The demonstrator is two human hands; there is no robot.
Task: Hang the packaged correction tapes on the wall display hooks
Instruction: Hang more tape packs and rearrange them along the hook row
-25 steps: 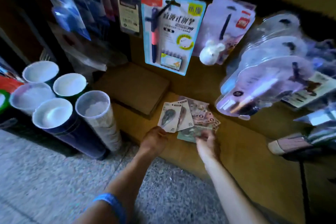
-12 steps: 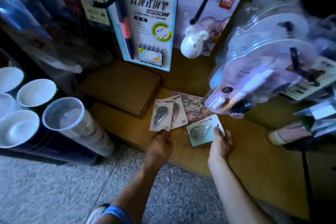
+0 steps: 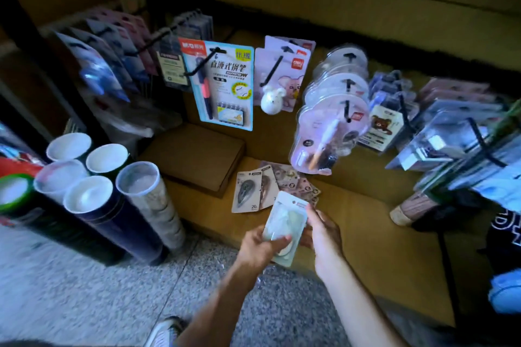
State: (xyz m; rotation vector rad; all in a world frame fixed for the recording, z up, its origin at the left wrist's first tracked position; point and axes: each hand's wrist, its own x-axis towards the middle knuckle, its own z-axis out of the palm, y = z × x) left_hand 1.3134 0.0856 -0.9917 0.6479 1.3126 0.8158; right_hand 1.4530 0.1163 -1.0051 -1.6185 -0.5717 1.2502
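Note:
A pale green packaged correction tape [image 3: 284, 222] is held up between both hands above the ledge's front edge. My left hand [image 3: 258, 245] grips its lower left side, thumb across the front. My right hand [image 3: 321, 234] holds its right edge with fingers behind it. Several more packaged correction tapes [image 3: 249, 191] lie fanned out on the wooden ledge [image 3: 366, 220] just beyond my hands. Black wall display hooks [image 3: 272, 72] stick out above, most loaded with carded stationery.
A carded fountain pen pack [image 3: 225, 84] and round clear blister packs [image 3: 331, 127] hang right above the loose tapes. A flat cardboard box [image 3: 197, 158] lies left of them. Tall tubes with white lids [image 3: 93, 194] stand on the floor at left. More hanging packs [image 3: 456, 135] crowd the right.
My right hand lifted the pale green pack off the ledge toward me. My left hand left the fanned packs and took hold of it too. The view pulled back and up.

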